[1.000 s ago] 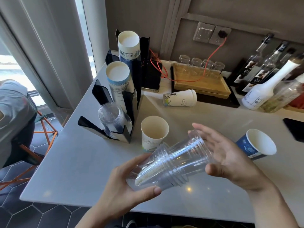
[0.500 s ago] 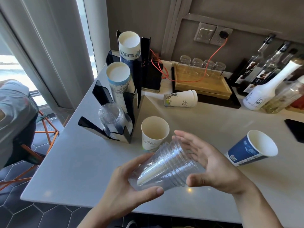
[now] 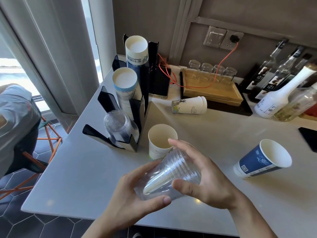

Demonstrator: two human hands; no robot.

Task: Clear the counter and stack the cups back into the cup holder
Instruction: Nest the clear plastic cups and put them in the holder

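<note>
A nested stack of clear plastic cups (image 3: pixel 169 177) lies tilted between my hands above the counter's front edge. My left hand (image 3: pixel 137 201) cups its wide end from below; my right hand (image 3: pixel 204 179) wraps the narrow end. The black cup holder (image 3: pixel 135 117) stands at the left with two stacks of paper cups and a clear cup stack (image 3: pixel 120 127) in its front slot. A white paper cup (image 3: pixel 161 140) stands upright just behind my hands. A second white cup (image 3: pixel 189 105) lies on its side farther back. A blue paper cup (image 3: pixel 262 160) lies tilted at the right.
A wooden tray (image 3: pixel 212 90) with upturned glasses sits at the back under an orange cable. Several bottles (image 3: pixel 281 83) crowd the back right. A dark phone (image 3: pixel 308 138) lies at the right edge. A seated person (image 3: pixel 15 121) and an orange stool are left of the counter.
My right hand has pushed the outer clear cups down into the stack, so it is shorter. The stack and both hands have shifted slightly left.
</note>
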